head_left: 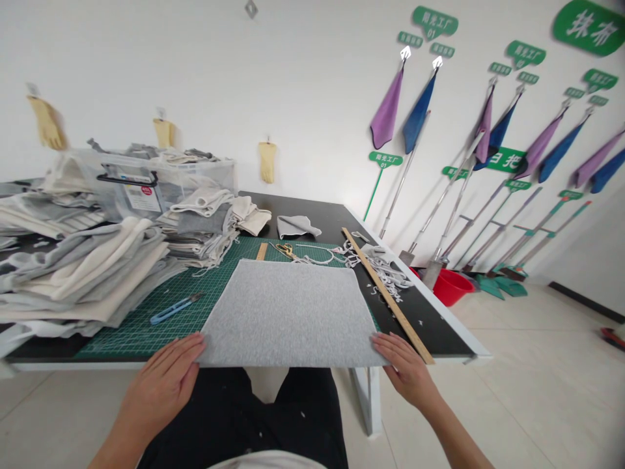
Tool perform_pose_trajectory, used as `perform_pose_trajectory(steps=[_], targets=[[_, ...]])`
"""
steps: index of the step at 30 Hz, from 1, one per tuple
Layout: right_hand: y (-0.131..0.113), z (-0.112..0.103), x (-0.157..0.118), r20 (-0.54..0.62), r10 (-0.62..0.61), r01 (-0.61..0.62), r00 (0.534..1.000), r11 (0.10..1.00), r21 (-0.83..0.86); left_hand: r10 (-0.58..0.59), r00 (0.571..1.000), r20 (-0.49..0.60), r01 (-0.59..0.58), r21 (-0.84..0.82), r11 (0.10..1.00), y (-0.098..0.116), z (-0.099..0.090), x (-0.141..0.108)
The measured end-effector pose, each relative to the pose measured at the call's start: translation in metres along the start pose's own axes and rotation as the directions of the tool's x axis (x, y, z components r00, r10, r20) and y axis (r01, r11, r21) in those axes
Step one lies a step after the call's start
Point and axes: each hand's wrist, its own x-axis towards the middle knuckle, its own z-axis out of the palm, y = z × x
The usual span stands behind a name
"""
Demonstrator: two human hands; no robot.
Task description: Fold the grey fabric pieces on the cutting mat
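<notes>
A grey rectangular cloth (293, 316) lies flat on the green cutting mat (122, 335), reaching the table's front edge. My left hand (168, 374) holds the cloth's near left corner, fingers pressed together on top and the thumb below. At the near right corner my right hand (405, 365) has the cloth between its fingers and thumb. Left of the cloth rests a blue utility knife (173, 309). Beyond its far edge are gold-handled scissors (284, 250) and the end of a short wooden ruler (262, 251).
Piled fabric (92, 273) fills the table's left side, beside a clear plastic bin (131, 185). A long wooden ruler (388, 296) and fabric scraps (390, 270) lie at the right. A small folded cloth (297, 226) lies farther back. A red bucket (452, 288) stands on the floor.
</notes>
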Motion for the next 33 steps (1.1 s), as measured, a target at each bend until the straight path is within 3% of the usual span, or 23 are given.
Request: perform_pose_trajectory(steps=[12, 19, 25, 28, 33], targets=[[0.008, -0.005, 0.022, -0.08, 0.187, -0.167, 0.979, 0.963, 0.21, -0.181, 0.984, 0.001, 0.179, -0.157, 0.971, -0.007, -0.002, 0.003], [0.005, -0.011, 0.031, -0.068, 0.35, -0.314, 0.934, 0.897, 0.311, -0.393, 0.919, 0.02, 0.376, -0.339, 0.863, 0.0, -0.006, 0.014], [0.004, -0.022, 0.035, -0.082, 0.417, -0.354, 0.905, 0.847, 0.396, -0.475, 0.877, -0.075, 0.369, -0.53, 0.764, 0.011, -0.014, 0.033], [0.003, -0.025, 0.039, -0.126, 0.443, -0.343, 0.888, 0.819, 0.459, -0.557, 0.823, -0.117, 0.363, -0.646, 0.672, 0.022, -0.021, 0.042], [-0.002, -0.027, 0.045, -0.17, 0.5, -0.342, 0.849, 0.766, 0.544, -0.727, 0.675, -0.128, 0.446, -0.713, 0.54, 0.038, -0.034, 0.056]])
